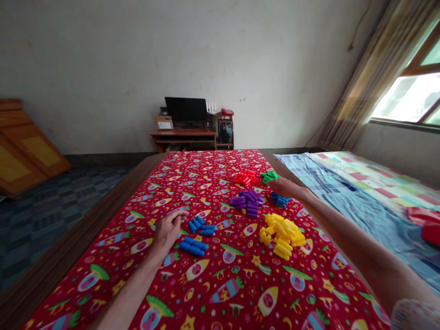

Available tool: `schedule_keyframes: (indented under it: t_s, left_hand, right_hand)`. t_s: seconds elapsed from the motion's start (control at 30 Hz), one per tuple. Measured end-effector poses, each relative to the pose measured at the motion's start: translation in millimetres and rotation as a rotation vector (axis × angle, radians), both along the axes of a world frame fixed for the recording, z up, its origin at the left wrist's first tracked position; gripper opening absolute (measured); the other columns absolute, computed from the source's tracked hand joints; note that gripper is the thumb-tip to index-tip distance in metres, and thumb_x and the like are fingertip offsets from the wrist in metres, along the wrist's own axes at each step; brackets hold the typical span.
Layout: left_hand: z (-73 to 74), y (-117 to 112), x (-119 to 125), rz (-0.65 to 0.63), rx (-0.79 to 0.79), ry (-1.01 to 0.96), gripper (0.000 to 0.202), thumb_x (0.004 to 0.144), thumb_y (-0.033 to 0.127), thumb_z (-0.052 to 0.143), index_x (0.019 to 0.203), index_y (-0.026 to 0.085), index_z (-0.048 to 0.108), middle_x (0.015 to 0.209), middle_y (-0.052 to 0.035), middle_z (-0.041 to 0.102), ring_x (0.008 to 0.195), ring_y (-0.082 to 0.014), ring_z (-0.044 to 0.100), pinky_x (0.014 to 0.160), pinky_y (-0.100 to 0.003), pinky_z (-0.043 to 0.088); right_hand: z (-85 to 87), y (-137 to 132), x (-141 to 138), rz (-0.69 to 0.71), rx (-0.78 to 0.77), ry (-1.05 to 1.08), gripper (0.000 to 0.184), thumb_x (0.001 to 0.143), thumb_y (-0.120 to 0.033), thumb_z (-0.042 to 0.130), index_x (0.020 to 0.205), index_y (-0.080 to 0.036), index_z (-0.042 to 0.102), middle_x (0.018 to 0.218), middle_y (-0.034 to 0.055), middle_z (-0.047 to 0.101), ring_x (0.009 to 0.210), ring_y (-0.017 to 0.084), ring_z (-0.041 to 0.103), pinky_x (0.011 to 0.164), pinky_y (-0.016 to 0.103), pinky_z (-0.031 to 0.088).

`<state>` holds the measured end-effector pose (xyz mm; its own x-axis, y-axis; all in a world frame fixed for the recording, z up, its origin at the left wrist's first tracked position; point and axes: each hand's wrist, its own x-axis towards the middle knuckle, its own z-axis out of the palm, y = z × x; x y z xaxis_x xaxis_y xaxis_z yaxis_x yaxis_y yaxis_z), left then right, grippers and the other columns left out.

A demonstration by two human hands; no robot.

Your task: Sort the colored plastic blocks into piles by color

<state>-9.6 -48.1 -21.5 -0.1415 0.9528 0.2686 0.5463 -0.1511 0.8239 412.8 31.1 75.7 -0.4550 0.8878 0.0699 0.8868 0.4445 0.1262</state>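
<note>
My left hand (169, 228) rests on the red patterned tablecloth (237, 279), its fingers loosely bent and no piece visible in them. Just right of it lie blue plastic pieces (194, 246), some joined side by side, with a smaller blue group (201, 226) behind. My right hand (286, 187) reaches over the far right side, between a pile of green pieces (268, 177) and a pile of blue pieces (280, 200). Its fingers point left and down and are mostly hidden, so what they grip cannot be seen.
Purple pieces (247, 201), red pieces (246, 178) and yellow pieces (283, 233) lie in separate piles on the table. To the right stands a bed with a checked cover (371, 176). A desk (185, 137) with a monitor (186, 111) is against the wall; a wooden cabinet (27, 146) stands left.
</note>
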Motion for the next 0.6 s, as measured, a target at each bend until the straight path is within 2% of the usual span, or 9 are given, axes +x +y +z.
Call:
schedule_keyframes:
  t_s: [0.13, 0.23, 0.3, 0.4, 0.5, 0.6]
  left_hand:
    - [-1.5, 0, 0, 0.01, 0.005, 0.02, 0.032, 0.074, 0.039, 0.044, 0.083, 0.02, 0.069, 0.088, -0.0071, 0.076, 0.075, -0.0223, 0.071, 0.073, -0.032, 0.058]
    - [-1.4, -1, 1, 0.006, 0.01, 0.033, 0.035, 0.074, 0.039, 0.043, 0.085, 0.019, 0.069, 0.085, -0.0074, 0.075, 0.074, -0.0224, 0.071, 0.073, -0.033, 0.058]
    - [0.3, -2, 1, 0.006, 0.01, 0.039, 0.036, 0.074, 0.039, 0.043, 0.086, 0.019, 0.07, 0.083, -0.007, 0.075, 0.074, -0.0225, 0.071, 0.074, -0.034, 0.058]
    - [3.7, -4, 2, 0.012, 0.006, 0.045, 0.036, 0.076, 0.038, 0.043, 0.089, 0.019, 0.07, 0.084, -0.006, 0.075, 0.076, -0.0222, 0.071, 0.075, -0.034, 0.057]
    - [4.8, -5, 1, -0.008, 0.011, 0.041, 0.036, 0.076, 0.039, 0.043, 0.09, 0.02, 0.07, 0.086, -0.0057, 0.075, 0.077, -0.0222, 0.071, 0.076, -0.034, 0.057]
    - [3.3, -4, 0, -0.031, 0.025, 0.045, 0.037, 0.075, 0.04, 0.043, 0.09, 0.019, 0.07, 0.086, -0.0062, 0.075, 0.077, -0.0226, 0.071, 0.076, -0.034, 0.057]
  right_hand:
    - [21.0, -13, -36, 0.059, 0.003, 0.01, 0.027, 0.091, -0.007, 0.041, 0.09, -0.008, 0.068, 0.072, 0.0082, 0.066, 0.06, 0.01, 0.054, 0.056, 0.023, 0.034]
    - [24.2, -31, -84, 0.323, -0.026, 0.119, 0.027, 0.093, -0.01, 0.039, 0.088, -0.01, 0.065, 0.07, 0.0044, 0.063, 0.058, 0.008, 0.048, 0.057, 0.022, 0.033]
    - [17.2, -42, -121, 0.548, -0.097, 0.198, 0.025, 0.094, -0.012, 0.039, 0.091, -0.011, 0.063, 0.072, 0.0036, 0.064, 0.06, 0.008, 0.049, 0.058, 0.022, 0.036]
    - [-1.7, -49, -172, 0.777, -0.187, 0.238, 0.02, 0.089, -0.009, 0.047, 0.101, -0.013, 0.062, 0.097, 0.0084, 0.068, 0.081, 0.012, 0.059, 0.071, 0.023, 0.044]
    - [-20.0, -48, -209, 0.842, -0.245, 0.152, 0.026, 0.088, -0.014, 0.055, 0.113, -0.012, 0.06, 0.113, 0.0122, 0.066, 0.096, 0.015, 0.061, 0.08, 0.024, 0.048]
    - [-30.6, -49, -231, 0.789, -0.256, 0.053, 0.029, 0.09, -0.02, 0.055, 0.118, -0.011, 0.058, 0.109, 0.012, 0.068, 0.094, 0.017, 0.063, 0.08, 0.026, 0.049]
